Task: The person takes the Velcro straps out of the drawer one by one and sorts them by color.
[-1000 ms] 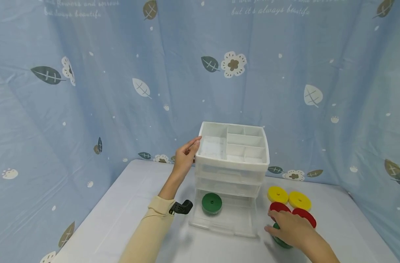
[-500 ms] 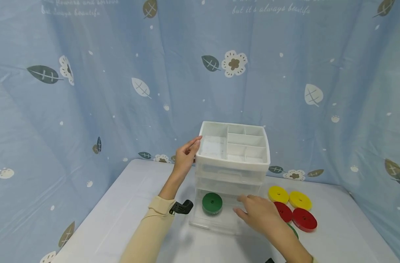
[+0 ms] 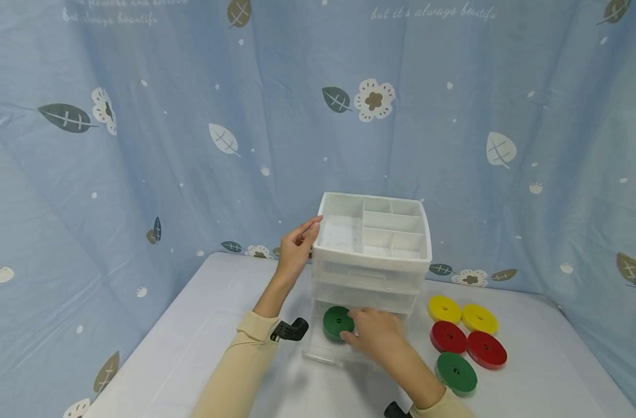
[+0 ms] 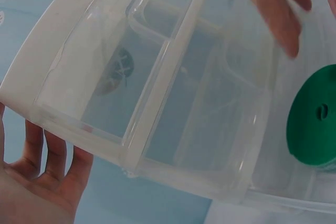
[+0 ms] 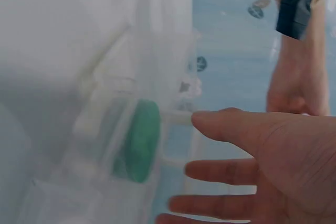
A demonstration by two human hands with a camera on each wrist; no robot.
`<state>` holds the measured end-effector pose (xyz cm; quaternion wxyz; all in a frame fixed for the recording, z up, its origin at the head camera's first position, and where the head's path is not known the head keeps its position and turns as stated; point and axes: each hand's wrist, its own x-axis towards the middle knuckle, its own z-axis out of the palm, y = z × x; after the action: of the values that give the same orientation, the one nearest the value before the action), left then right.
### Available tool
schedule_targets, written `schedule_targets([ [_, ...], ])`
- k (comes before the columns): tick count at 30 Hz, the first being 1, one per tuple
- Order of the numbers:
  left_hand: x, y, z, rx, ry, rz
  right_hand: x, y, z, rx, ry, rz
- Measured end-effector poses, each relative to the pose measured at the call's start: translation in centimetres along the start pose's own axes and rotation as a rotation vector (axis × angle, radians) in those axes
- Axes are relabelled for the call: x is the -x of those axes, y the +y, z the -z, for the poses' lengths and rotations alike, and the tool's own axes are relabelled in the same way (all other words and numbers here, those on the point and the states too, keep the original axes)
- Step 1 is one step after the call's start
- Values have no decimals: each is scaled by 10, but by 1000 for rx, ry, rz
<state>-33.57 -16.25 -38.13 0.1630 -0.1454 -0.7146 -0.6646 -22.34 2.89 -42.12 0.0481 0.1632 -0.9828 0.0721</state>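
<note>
A white drawer unit [image 3: 372, 256] with clear drawers stands on the table, its bottom drawer [image 3: 320, 355] pulled out. Flat in that drawer lies a green roll [image 3: 336, 322], disc-shaped with a small centre hole. My right hand [image 3: 376, 334] is over the drawer, thumb and fingers spread at the roll's right edge. The right wrist view shows the green roll [image 5: 144, 142] ahead of the parted thumb and fingers. My left hand [image 3: 295, 249] rests its fingers against the unit's upper left side. In the left wrist view, those fingers [image 4: 55, 153] lie along the side wall.
Right of the unit are two yellow rolls [image 3: 444, 309], two red rolls [image 3: 487, 349] and another green roll [image 3: 456, 373], all flat on the white table [image 3: 192, 348]. The unit's top tray [image 3: 341, 232] has several compartments. A blue patterned curtain [image 3: 276, 104] hangs behind.
My right hand has moved left, from above the green roll on the table to the one in the open drawer. My left hand keeps its place on the unit.
</note>
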Motion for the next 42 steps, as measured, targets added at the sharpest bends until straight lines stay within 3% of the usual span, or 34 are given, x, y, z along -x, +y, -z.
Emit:
schedule_targets([
  [8,1,-1,0,18,-7,-16,-11,-9,-24,-48,24,10],
  [18,1,0,-1,21,-11,-14,-19,-16,-47,-52,11,-43],
  [23,1,1,-1,12,-10,-19,-23,-21,-51,-75,9,-63],
  [31,2,1,1,41,-33,9,-24,-28,-51,10,-24,-80],
  [42,13,30,3,22,-65,16,-22,-31,-46,34,-36,-86],
])
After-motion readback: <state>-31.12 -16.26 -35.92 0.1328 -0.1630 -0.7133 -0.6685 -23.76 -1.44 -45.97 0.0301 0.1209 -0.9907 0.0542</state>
